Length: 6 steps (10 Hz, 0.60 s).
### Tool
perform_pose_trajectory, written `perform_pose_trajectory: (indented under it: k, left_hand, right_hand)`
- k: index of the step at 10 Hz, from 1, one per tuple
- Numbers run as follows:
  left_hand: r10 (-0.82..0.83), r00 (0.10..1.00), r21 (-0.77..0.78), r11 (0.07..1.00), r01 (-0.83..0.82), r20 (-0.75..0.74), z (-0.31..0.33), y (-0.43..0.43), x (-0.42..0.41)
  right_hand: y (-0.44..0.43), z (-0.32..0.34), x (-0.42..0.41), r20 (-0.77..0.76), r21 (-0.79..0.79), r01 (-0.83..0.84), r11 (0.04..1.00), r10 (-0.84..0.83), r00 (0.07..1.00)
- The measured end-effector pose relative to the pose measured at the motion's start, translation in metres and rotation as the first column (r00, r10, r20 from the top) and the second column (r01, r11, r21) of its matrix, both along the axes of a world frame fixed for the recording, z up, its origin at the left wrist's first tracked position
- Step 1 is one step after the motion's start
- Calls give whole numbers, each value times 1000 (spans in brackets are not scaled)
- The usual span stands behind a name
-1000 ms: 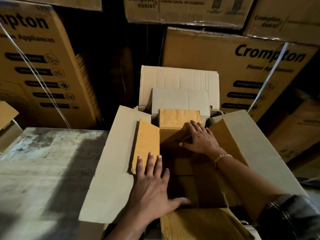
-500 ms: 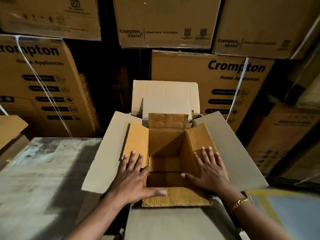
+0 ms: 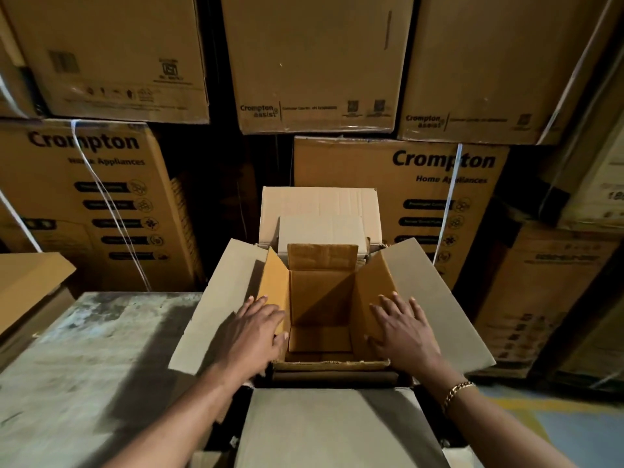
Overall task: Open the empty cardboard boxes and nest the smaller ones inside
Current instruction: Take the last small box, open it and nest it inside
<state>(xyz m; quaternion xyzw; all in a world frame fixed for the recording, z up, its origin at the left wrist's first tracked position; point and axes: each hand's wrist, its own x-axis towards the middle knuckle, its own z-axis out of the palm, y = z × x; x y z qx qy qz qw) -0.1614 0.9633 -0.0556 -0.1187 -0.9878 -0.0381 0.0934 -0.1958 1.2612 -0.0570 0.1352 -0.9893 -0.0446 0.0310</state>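
The outer box [image 3: 223, 309] stood with its four pale flaps splayed wide, hard against the worktop [image 3: 84, 366] edge on its left and stacked printed cartons [image 3: 398, 184] behind — open room lay only above. Three boxes sat nested, the innermost box [image 3: 320, 309] open and empty. The left hand [image 3: 251, 336] and right hand [image 3: 405, 332] lay flat on its side flaps — fingers [image 3: 388, 304] spread, gripping nothing.

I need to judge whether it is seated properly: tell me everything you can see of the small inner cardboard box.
The small inner box is orange-brown corrugated cardboard, standing upright and open inside a larger pale cardboard box. Its four top flaps are folded outward; the far flap stands up. The inside looks empty, half in shadow. The left hand lies flat on its left flap, the right hand flat on its right flap.
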Motion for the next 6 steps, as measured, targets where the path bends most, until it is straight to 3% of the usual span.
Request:
perform_pose_trajectory:
  k: [1,3,6]
  left_hand:
    - [21,999,23,1000,-20,-43,5,0,-1]
    - [54,998,29,998,-54,-17,18,-3,-1]
    - [110,988,48,993,-105,-110,45,-1,14]
  right_hand:
    - [3,9,5,-59,-45,-12,999,9,998]
    - [11,20,10,-24,-176,-18,984,14,1000]
    - [24,54,19,-37,-324,32,945,-46,998]
